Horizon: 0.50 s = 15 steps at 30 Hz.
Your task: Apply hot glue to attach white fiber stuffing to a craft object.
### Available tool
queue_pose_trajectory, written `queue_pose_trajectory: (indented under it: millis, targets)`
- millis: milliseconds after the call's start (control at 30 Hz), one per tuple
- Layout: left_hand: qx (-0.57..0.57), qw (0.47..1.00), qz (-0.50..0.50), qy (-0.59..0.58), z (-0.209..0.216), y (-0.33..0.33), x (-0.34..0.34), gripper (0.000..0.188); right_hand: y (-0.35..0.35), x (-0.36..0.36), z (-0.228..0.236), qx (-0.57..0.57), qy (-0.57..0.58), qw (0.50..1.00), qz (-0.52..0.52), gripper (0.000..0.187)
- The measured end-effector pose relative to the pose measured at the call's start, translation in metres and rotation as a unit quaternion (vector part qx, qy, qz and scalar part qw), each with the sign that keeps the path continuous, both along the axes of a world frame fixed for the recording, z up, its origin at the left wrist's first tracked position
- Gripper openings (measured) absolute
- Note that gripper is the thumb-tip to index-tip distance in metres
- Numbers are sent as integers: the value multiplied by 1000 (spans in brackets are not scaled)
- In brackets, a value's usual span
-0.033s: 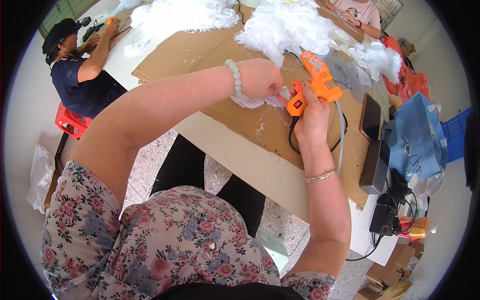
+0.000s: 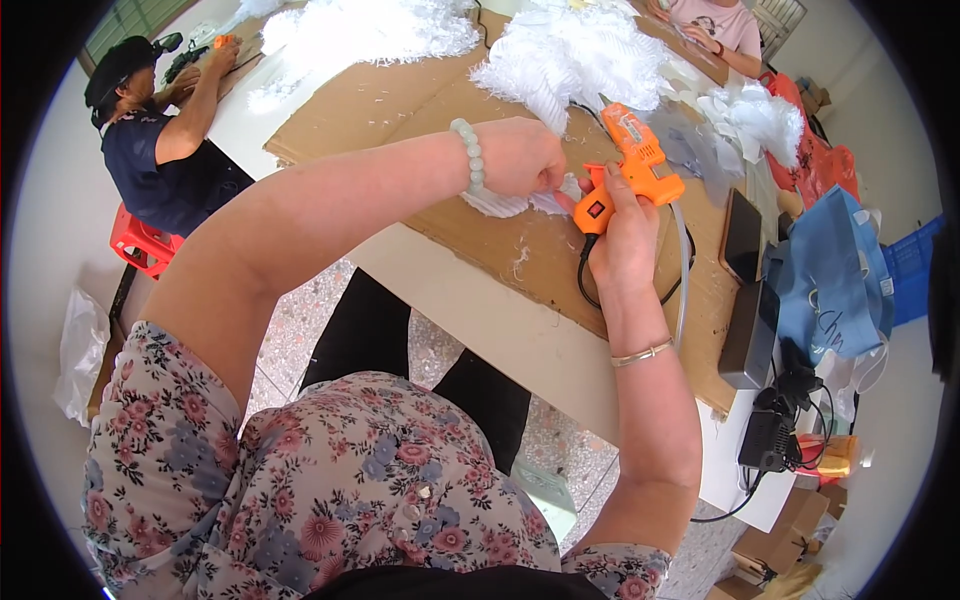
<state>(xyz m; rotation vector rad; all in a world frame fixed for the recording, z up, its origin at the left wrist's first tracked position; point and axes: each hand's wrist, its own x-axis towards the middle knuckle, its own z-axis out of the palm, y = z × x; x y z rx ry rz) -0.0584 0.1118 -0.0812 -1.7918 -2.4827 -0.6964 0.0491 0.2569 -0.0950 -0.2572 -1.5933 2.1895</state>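
The right hand [image 2: 622, 245] is closed around the grip of an orange glue gun [image 2: 628, 168], nozzle directed left toward the white feather piece [image 2: 520, 203]. The left hand [image 2: 520, 158] is clamped down on that piece, fingers pinching it flat against the brown cardboard sheet [image 2: 400, 100] covering the table [image 2: 520, 335]. Judged step: glue is being applied at the end of the feather piece, where the two hands meet. The next move appears to call for a steady nozzle and a firm pinch close to the joint, with fingertips kept off the hot tip.

The work sits near the table's front edge, little margin toward the person. The gun's black cord [image 2: 583, 278] loops just below the right hand and could snag. A heap of white feathers [image 2: 570, 55] lies just behind the gun; a dark flat device [image 2: 742, 235] lies to the right. Open cardboard remains to the left of the left hand. A seated co-worker [image 2: 160, 150] is well apart at the far left
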Motion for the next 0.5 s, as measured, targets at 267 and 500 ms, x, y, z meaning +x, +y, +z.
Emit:
queue_pose_trajectory:
  millis: [267, 500]
  targets:
    - [14, 1000, -18, -13, -2, -1, -3, 15, -7, 6, 7, -8, -17, 1000, -3, 19]
    - [16, 999, -22, -17, -3, -2, -5, 15, -8, 6, 8, -13, -24, 1000, -6, 17]
